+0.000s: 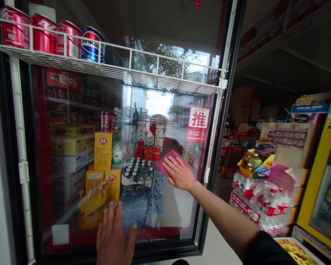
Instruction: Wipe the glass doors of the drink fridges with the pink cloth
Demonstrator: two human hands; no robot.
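A glass door (176, 206) in a black frame stands in front of me. My right hand (179, 173) holds a pink cloth (165, 162) flat against the glass, right of the middle, with its fingers stretched over the cloth. At the lower left, my left hand (114, 235) is open, palm towards the door and fingers pointing up. Nothing shows in it, and I cannot tell whether it touches the glass. A white wire rack (157, 71) crosses the upper door, holding red cans (44, 34) and a blue can (92, 44) at its left.
A red and white push sticker (199, 117) sits on the glass at right. Boxes and bottles show in the glass. To the right are wrapped bottle packs (270, 202), a carton with drinks (255, 165) and a yellow-framed cooler (310, 198).
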